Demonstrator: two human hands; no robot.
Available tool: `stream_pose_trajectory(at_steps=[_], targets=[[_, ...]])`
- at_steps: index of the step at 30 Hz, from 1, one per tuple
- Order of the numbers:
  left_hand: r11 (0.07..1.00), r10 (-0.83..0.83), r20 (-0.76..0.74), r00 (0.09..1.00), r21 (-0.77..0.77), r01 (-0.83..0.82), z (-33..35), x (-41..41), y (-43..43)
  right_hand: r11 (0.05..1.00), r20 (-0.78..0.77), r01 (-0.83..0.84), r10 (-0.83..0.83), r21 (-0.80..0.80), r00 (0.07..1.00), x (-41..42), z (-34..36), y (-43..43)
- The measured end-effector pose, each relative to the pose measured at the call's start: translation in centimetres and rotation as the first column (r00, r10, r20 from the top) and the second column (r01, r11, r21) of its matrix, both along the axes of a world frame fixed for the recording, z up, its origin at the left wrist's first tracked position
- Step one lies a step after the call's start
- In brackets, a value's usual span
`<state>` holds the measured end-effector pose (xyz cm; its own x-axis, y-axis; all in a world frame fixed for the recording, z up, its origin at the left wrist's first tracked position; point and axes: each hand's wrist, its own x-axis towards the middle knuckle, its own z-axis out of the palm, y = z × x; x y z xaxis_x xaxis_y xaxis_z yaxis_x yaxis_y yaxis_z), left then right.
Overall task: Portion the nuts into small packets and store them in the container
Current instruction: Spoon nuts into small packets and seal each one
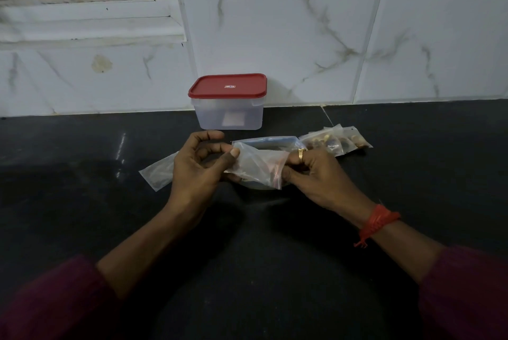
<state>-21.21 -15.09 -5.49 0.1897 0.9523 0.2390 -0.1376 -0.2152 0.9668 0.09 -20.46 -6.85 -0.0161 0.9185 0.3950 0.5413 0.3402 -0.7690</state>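
Observation:
Both hands hold a small clear zip packet [258, 165] just above the dark counter. My left hand [196, 163] pinches its left edge between thumb and fingers. My right hand [316, 172], with a gold ring, pinches the red-striped zip end on the right. Under the packet lies a larger clear bag with a blue zip strip [268, 143]. Several small filled nut packets [336, 140] lie in a pile to the right. A translucent container with a red lid [228, 102], lid on, stands behind against the wall.
A flat clear packet [158, 174] lies on the black counter [82, 202] left of my left hand. White marble tiles [330, 37] form the back wall, with a window ledge [90, 23] at the upper left.

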Motion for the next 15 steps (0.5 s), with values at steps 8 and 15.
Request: stream_pose_trajectory(at_steps=[8, 15], targets=[[0.998, -0.048, 0.002, 0.999, -0.035, 0.048, 0.31, -0.06, -0.26, 0.994, -0.026, 0.017, -0.014, 0.104, 1.0, 0.15, 0.19, 0.07], [0.999, -0.037, -0.04, 0.999, -0.006, 0.037, 0.35, -0.17, -0.04, 0.997, -0.028, 0.058, -0.057, 0.057, 0.998, -0.15, 0.72, -0.38]])
